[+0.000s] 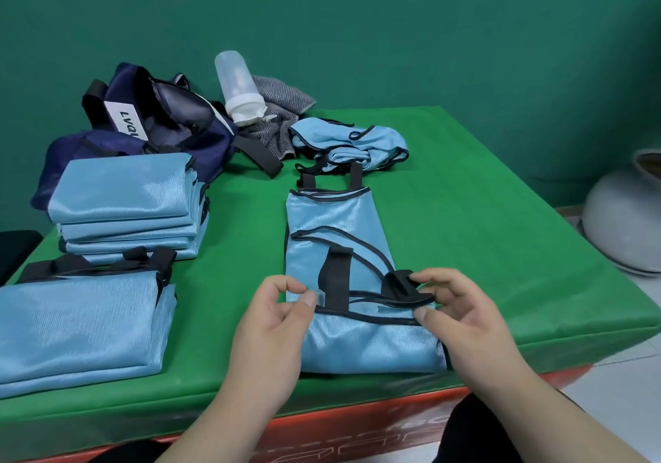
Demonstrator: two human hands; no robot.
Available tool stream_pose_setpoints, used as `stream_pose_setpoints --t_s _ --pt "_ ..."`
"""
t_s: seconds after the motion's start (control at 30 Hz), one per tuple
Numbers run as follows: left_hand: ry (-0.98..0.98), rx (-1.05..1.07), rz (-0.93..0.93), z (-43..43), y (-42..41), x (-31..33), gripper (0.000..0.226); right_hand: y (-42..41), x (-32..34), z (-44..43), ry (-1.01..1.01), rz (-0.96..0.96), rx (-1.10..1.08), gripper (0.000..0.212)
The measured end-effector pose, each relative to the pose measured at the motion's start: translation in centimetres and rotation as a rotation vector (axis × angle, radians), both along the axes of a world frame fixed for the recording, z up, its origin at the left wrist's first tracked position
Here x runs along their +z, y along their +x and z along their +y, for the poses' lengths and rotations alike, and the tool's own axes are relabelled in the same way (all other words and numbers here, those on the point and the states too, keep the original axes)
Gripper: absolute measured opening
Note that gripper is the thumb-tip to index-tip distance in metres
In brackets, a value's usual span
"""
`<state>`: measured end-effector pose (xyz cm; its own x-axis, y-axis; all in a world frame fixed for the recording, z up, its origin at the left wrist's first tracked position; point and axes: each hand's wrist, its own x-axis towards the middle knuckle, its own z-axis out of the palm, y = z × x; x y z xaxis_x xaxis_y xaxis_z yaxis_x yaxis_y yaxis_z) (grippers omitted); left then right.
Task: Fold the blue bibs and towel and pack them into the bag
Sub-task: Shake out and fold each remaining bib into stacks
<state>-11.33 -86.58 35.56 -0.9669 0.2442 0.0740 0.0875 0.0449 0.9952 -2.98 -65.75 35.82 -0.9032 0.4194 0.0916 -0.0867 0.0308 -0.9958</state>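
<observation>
A blue bib is laid lengthwise at the middle of the green table, its near end close to the table's front edge. The bib's left edge appears to be pinched between thumb and forefinger of the left hand, though blur leaves that hold less than certain. A black strap at the right side is gripped by the curled fingers of the right hand.

Folded bibs are kept in a stack at the left, with a second pile nearer the front. A loose bib is bunched at the far side beside the grey towel, on which a tilted bottle rests. The navy bag is left open at the far left.

Trouble is most likely to be caused by the strap. If it is not tucked flat, a lumpy, lopsided fold may result. The sheeny cloth may also be dragged over the front edge by an uneven pull.
</observation>
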Motion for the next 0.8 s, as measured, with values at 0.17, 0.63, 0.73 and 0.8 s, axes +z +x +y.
stream_pose_setpoints --t_s 0.17,0.63,0.73,0.8 --pt "0.014 -0.198 -0.009 -0.7 0.1 0.3 0.025 -0.2 0.0 0.1 0.018 -0.019 -0.031 0.046" --pt "-0.147 -0.024 0.048 -1.0 0.6 0.2 0.025 1.1 0.0 0.1 0.037 0.018 0.042 0.028" --pt "-0.099 -0.011 0.001 -1.1 0.9 0.7 0.026 1.4 0.2 -0.1 0.033 0.026 0.036 0.026" --pt "-0.03 -0.043 -0.03 -1.3 1.2 1.2 0.017 1.6 0.3 -0.3 0.035 0.038 0.021 0.027"
